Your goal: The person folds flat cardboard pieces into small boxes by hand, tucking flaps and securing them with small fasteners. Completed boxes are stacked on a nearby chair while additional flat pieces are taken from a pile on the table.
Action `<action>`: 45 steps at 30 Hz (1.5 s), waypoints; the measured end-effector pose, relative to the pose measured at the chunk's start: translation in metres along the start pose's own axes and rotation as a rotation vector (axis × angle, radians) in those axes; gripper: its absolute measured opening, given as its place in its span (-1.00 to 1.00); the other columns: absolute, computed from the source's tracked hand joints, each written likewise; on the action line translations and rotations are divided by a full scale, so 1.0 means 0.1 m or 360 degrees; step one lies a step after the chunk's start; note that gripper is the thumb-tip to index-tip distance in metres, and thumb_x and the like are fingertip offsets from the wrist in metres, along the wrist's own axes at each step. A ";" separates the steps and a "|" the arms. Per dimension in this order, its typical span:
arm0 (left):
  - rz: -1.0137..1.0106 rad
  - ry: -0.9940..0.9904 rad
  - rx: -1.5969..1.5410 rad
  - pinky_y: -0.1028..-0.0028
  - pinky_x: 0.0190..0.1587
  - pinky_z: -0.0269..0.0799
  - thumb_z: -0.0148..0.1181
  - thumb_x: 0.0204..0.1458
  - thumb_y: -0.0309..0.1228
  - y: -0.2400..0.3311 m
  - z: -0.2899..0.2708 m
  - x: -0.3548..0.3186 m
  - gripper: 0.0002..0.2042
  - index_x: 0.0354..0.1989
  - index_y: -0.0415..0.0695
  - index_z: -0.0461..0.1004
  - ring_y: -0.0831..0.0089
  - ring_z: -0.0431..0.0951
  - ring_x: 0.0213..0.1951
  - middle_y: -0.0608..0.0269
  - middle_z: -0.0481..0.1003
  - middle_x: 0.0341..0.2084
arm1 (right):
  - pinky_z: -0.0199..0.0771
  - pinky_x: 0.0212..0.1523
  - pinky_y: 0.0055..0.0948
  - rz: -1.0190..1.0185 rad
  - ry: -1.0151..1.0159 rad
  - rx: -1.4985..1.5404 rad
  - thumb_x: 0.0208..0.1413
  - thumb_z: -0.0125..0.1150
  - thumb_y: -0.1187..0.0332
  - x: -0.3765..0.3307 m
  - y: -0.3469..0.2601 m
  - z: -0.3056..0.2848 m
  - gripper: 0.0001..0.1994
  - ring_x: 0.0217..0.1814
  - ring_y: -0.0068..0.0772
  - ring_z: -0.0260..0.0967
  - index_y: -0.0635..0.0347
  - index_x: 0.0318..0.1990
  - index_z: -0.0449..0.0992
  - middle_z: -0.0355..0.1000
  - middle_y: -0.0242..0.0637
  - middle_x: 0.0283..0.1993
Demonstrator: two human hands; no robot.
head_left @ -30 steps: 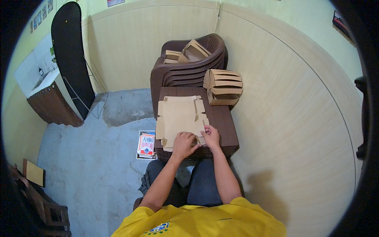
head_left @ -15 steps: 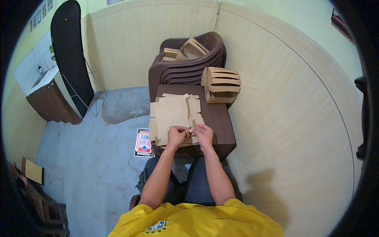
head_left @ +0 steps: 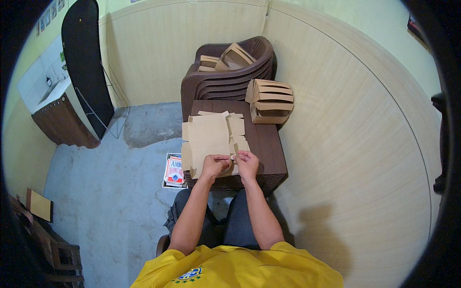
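Observation:
A flat, unfolded cardboard box blank lies on a small dark brown table in front of me. My left hand and my right hand rest side by side on its near edge. Both pinch a flap of the blank between fingers and thumb. The hands almost touch each other.
Several folded cardboard boxes are stacked at the table's far right corner. Behind it stands a stack of brown plastic chairs with more cardboard on the seat. A printed packet lies on the grey floor at the left. A wood-panel wall runs along the right.
Both hands have stayed at the near edge of the blank, working its flap. The view has shifted slightly; the blank lies about where it was.

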State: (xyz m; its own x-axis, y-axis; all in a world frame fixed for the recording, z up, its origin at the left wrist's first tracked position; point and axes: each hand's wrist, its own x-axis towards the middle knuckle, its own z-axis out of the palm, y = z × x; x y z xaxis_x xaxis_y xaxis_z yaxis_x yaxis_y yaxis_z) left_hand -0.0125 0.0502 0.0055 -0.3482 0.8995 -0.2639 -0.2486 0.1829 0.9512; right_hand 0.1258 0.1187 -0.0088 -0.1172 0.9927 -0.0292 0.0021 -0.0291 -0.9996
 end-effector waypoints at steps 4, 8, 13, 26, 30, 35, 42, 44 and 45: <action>0.0059 -0.0054 0.0038 0.44 -0.15 0.67 0.42 0.12 -0.61 -0.01 -0.02 0.01 -0.78 -0.06 -0.39 0.70 0.40 0.72 -0.26 0.08 0.73 -0.23 | 0.57 -0.19 -0.44 0.0003 0.0032 0.0018 0.07 0.52 0.56 0.01 0.01 0.02 -0.73 -0.24 -0.45 0.62 0.34 -0.06 0.66 0.71 -0.14 -0.24; 0.0076 -0.0054 -0.0008 0.44 -0.13 0.67 0.42 0.09 -0.63 -0.01 -0.01 -0.01 -0.76 -0.06 -0.37 0.71 0.41 0.73 -0.24 0.07 0.74 -0.23 | 0.58 -0.19 -0.43 0.0029 0.0057 0.0041 0.07 0.52 0.56 0.00 0.00 0.03 -0.73 -0.24 -0.44 0.62 0.36 -0.06 0.65 0.70 -0.16 -0.24; 0.0104 -0.0057 -0.0008 0.44 -0.12 0.68 0.42 0.06 -0.65 -0.03 0.00 -0.01 -0.75 -0.06 -0.36 0.70 0.41 0.74 -0.23 0.07 0.74 -0.23 | 0.59 -0.18 -0.45 -0.0029 0.0020 -0.0025 0.08 0.52 0.55 0.00 -0.02 0.00 -0.74 -0.23 -0.44 0.62 0.38 -0.07 0.66 0.70 -0.17 -0.23; 0.0225 -0.0182 -0.0058 0.45 -0.23 0.68 0.38 0.23 -0.60 -0.12 -0.04 0.10 -0.86 -0.08 -0.31 0.64 0.43 0.70 -0.33 0.16 0.69 -0.33 | 0.63 -0.12 -0.47 0.0086 -0.0253 -0.0076 0.18 0.46 0.55 0.03 -0.07 -0.11 -0.83 -0.16 -0.45 0.64 0.40 -0.10 0.71 0.70 -0.20 -0.19; 0.0197 -0.0150 -0.0132 0.46 -0.32 0.64 0.36 0.23 -0.59 -0.11 0.01 0.11 -0.90 -0.11 -0.29 0.63 0.44 0.68 -0.39 0.17 0.67 -0.37 | 0.63 -0.12 -0.46 0.0046 -0.0237 -0.0072 0.19 0.46 0.52 0.03 -0.07 -0.08 -0.85 -0.18 -0.46 0.64 0.37 -0.11 0.72 0.71 -0.21 -0.21; 0.0211 0.0031 0.0077 0.46 -0.35 0.61 0.35 0.19 -0.61 -0.08 0.12 0.12 -0.90 -0.15 -0.29 0.64 0.44 0.67 -0.40 0.14 0.68 -0.38 | 0.62 -0.13 -0.45 0.0109 -0.0206 -0.0085 0.19 0.47 0.49 0.08 -0.07 -0.07 -0.87 -0.21 -0.49 0.63 0.34 -0.15 0.74 0.71 -0.25 -0.24; 0.0113 0.0110 -0.0031 0.42 -0.32 0.69 0.32 0.23 -0.61 -0.07 0.13 0.12 -0.93 -0.16 -0.32 0.62 0.40 0.69 -0.40 0.08 0.68 -0.37 | 0.59 -0.13 -0.54 -0.0023 -0.0224 -0.0316 0.23 0.41 0.56 -0.02 -0.16 -0.05 -0.89 -0.19 -0.54 0.60 0.36 -0.12 0.74 0.70 -0.26 -0.21; 0.0133 0.0061 -0.0127 0.40 -0.31 0.71 0.28 0.26 -0.62 -0.10 0.12 0.14 -0.93 -0.13 -0.32 0.61 0.39 0.70 -0.39 0.08 0.68 -0.36 | 0.59 -0.14 -0.54 -0.0048 -0.0214 -0.0437 0.24 0.42 0.55 -0.03 -0.19 -0.05 -0.89 -0.20 -0.54 0.60 0.34 -0.12 0.75 0.70 -0.26 -0.23; 0.0046 0.0036 -0.0252 0.40 -0.31 0.73 0.26 0.28 -0.63 -0.11 0.11 0.15 -0.93 -0.12 -0.32 0.60 0.38 0.71 -0.38 0.08 0.67 -0.36 | 0.59 -0.13 -0.53 -0.0027 -0.0246 -0.0335 0.24 0.42 0.54 -0.03 -0.20 -0.04 -0.89 -0.21 -0.54 0.60 0.34 -0.11 0.75 0.70 -0.26 -0.23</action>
State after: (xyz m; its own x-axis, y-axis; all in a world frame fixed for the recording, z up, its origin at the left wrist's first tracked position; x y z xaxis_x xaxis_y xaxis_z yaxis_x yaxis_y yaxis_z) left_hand -0.0049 0.0658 -0.0074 -0.3769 0.8940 -0.2422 -0.3771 0.0907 0.9217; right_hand 0.1303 0.1163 0.0109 -0.2693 0.9627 -0.0281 0.2037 0.0284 -0.9786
